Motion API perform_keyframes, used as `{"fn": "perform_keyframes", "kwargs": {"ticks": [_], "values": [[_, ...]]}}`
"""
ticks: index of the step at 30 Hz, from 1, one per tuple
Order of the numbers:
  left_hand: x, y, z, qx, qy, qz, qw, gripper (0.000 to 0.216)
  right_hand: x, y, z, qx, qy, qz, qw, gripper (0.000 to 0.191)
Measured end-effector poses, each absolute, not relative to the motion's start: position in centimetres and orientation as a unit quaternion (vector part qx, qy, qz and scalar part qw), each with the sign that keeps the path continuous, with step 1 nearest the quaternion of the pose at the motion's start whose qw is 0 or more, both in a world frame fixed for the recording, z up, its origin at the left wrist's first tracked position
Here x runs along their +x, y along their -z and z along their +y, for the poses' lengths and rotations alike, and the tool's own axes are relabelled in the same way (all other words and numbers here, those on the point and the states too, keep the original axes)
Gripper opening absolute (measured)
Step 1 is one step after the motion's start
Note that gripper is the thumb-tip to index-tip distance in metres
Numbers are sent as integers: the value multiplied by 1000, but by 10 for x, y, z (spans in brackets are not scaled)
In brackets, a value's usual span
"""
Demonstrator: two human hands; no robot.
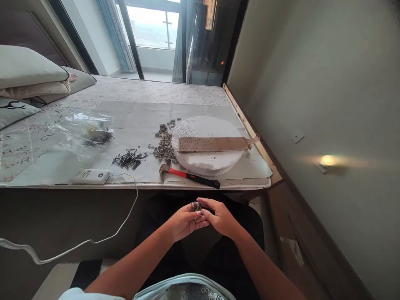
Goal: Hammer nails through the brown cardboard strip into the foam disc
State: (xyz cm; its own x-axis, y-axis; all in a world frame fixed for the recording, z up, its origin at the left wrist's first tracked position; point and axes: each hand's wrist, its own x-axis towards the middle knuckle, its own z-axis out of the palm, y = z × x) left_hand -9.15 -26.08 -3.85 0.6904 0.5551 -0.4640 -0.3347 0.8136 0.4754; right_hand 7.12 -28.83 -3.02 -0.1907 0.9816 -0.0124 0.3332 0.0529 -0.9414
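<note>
Over my lap, just below the bed's front edge, my left hand is closed around a small bunch of nails. The fingers of my right hand press on the same bunch from the other side. Ahead of my hands lies a claw hammer with a red and black handle. Behind it, a paddle-shaped wooden board, dotted with small holes or points, rests flat on a round white slab. A loose pile of nails lies to the left on the grey sheet.
Grey crumbs are heaped beside the slab. A clear plastic bag with dark contents lies at left. Near the edge is a white power bank with a white cable hanging down. Pillows are stacked at far left; a wall stands right.
</note>
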Motion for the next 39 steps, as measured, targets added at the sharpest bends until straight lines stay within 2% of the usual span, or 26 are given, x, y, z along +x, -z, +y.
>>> {"fn": "perform_keyframes", "kwargs": {"ticks": [8, 17, 24, 34, 39], "values": [[-95, 35, -264, 179, -199, 253, 930, 30, 76, 24, -287, -509, -495, -624, 325, 40], [-102, 37, -266, 200, -188, 263, 925, 21, 66, 23, -292, -513, -457, -652, 320, 37], [-107, 40, -267, 202, -185, 238, 932, 23, 67, 26, -296, -470, -442, -700, 306, 46], [-92, 11, -274, 199, -186, 203, 941, 30, 87, 8, -298, -398, -532, -670, 330, 54], [-87, -5, -279, 197, -189, 187, 944, 28, 94, -3, -300, -371, -541, -675, 339, 55]]}}
